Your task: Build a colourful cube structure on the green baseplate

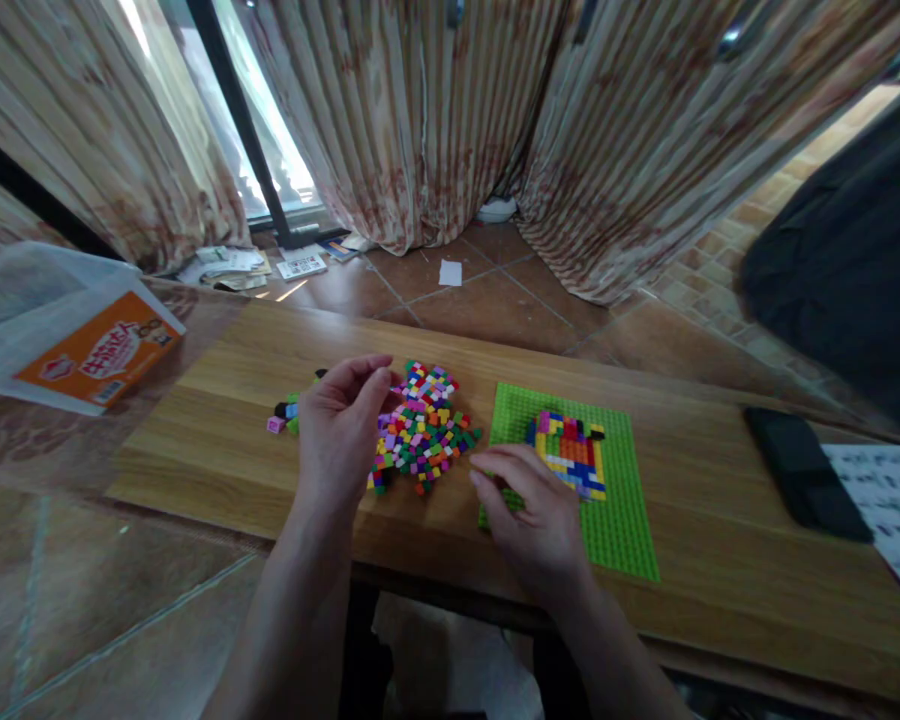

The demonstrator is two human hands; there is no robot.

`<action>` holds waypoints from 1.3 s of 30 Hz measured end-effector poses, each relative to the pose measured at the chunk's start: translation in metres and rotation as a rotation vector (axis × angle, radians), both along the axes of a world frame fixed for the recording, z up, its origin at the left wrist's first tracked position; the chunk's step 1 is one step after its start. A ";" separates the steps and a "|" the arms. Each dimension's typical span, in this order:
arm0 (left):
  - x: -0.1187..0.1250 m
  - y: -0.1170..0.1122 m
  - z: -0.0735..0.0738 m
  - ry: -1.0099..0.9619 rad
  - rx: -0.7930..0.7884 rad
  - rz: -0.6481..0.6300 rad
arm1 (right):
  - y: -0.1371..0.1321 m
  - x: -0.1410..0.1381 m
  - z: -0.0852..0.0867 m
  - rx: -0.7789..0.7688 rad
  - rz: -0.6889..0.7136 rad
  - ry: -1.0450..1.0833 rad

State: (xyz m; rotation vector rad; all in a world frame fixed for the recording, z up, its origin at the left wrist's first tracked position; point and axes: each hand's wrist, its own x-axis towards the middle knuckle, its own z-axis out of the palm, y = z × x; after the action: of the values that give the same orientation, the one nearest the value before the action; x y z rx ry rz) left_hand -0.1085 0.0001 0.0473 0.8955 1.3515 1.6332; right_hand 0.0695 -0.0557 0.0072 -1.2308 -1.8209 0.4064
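A heap of small coloured bricks [427,432] lies on a wooden board [217,400] in the middle. My left hand [337,430] hovers at the heap's left edge, thumb and fingers pinched together; what they hold is too small to see. A green baseplate [619,520] lies right of the heap and carries a patch of coloured bricks [570,455]. My right hand [536,515] rests on the baseplate's near left corner with fingers curled loosely, pointing toward the heap. A few loose bricks [285,412] sit left of my left hand.
A clear plastic box with an orange label [82,345] stands at the far left. A black phone [806,470] and a printed sheet [889,500] lie at the right. Curtains, a window and papers on the tiled floor are behind the table. A dark shape fills the right edge.
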 end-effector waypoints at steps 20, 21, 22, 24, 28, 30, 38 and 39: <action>-0.031 0.000 0.001 -0.279 0.013 0.057 | -0.008 -0.050 -0.035 0.001 0.100 -0.294; -0.032 0.000 0.001 -0.288 0.012 0.055 | -0.006 -0.049 -0.035 0.004 0.073 -0.291; -0.032 0.000 0.002 -0.294 0.012 0.054 | -0.005 -0.050 -0.035 0.012 0.045 -0.283; -0.033 -0.001 0.002 -0.299 0.012 0.056 | -0.003 -0.053 -0.034 0.034 0.010 -0.258; -0.035 -0.002 0.003 -0.305 -0.005 0.067 | -0.003 -0.063 -0.031 0.042 0.066 -0.273; -0.036 -0.003 0.003 -0.315 -0.010 0.062 | -0.002 -0.068 -0.032 0.032 0.106 -0.339; -0.039 -0.002 0.002 -0.365 -0.025 0.038 | 0.001 -0.077 -0.032 -0.044 0.207 -0.499; -0.040 -0.002 0.002 -0.370 -0.023 0.037 | 0.001 -0.077 -0.032 -0.045 0.207 -0.501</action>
State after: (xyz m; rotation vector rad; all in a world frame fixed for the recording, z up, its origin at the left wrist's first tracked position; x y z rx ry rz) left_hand -0.1480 -0.0022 0.0490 0.5229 1.1307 1.7075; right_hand -0.0080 -0.0550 -0.0249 -1.2556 -2.3895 0.2669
